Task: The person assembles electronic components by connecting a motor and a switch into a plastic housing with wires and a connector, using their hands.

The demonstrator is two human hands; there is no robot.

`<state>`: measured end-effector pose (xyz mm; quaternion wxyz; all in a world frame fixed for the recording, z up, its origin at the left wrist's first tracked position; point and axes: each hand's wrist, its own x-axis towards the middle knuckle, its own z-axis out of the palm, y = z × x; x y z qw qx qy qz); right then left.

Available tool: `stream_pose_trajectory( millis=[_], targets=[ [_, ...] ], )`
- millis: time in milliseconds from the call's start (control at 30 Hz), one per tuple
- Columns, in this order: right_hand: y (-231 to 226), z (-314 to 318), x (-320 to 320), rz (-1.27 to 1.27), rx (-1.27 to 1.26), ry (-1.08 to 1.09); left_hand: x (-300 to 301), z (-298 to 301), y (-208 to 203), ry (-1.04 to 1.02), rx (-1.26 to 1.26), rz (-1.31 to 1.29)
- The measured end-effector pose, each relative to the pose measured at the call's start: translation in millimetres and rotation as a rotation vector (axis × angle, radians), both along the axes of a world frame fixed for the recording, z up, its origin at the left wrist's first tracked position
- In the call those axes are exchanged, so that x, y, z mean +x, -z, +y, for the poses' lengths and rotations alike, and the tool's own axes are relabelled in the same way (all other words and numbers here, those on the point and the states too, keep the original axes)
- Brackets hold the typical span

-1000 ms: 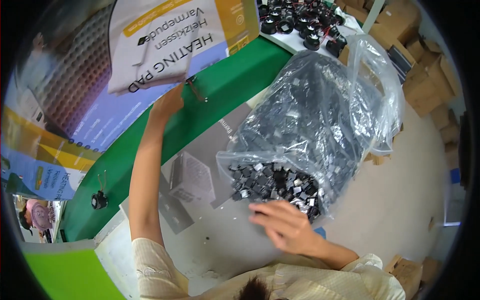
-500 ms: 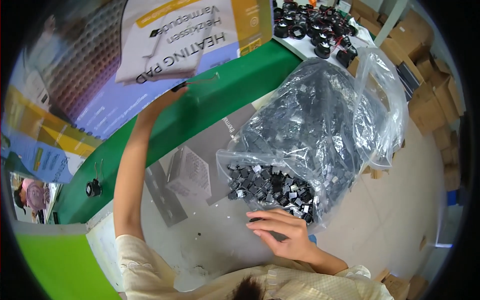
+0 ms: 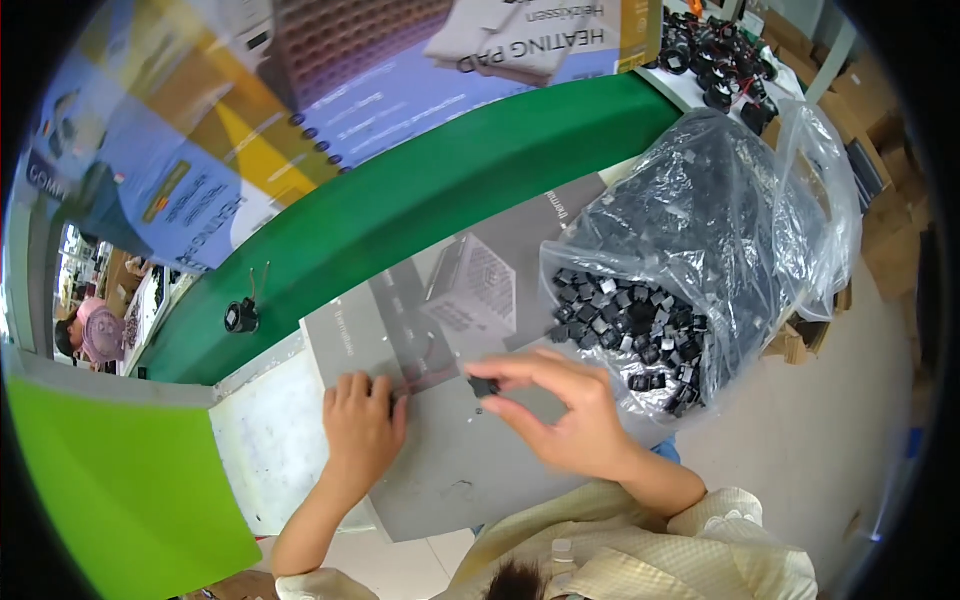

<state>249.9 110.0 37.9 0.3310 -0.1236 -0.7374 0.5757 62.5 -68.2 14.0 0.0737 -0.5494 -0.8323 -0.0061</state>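
Observation:
My left hand [image 3: 362,430] is curled over the grey printed cardboard [image 3: 430,490], closed round a small black component [image 3: 393,396] with thin reddish wires. Most of that part is hidden by the fingers. Facing it, my right hand [image 3: 572,415] pinches a small black plastic piece [image 3: 482,386] between thumb and forefinger. Just right of that hand, a clear plastic bag [image 3: 690,190] lies with its mouth spread, and many small black pieces [image 3: 625,310] spill in a heap at its opening.
A green belt [image 3: 450,170] runs behind the cardboard, bearing a round black component [image 3: 241,316] with upright wires. Large printed panels [image 3: 380,120] stand beyond it. Black wired parts [image 3: 715,60] crowd a white table at back right. Cardboard boxes [image 3: 880,110] stack at right. Another person sits far left.
My left hand has come back from the belt's far side to the cardboard with the wired component. My right hand has moved away from the heap and now pinches a black piece. The view has shifted.

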Motion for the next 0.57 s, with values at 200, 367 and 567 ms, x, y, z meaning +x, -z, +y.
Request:
stream_pose_trajectory(
  millis=[200,367,567],
  targets=[
    [21.1,-11.9,-68.6,-0.004,0.033,0.044,-6.5,26.2,12.3,-0.049,-0.101,-0.119],
    [69.4,-1.3,-82.6,-0.078,-0.014,0.160,-39.5,52.8,-2.8,0.037,-0.036,-0.769],
    [77.6,8.1,-85.9,0.025,-0.216,0.106,-66.8,64.1,0.7,-0.005,-0.042,-1.334]
  ],
)
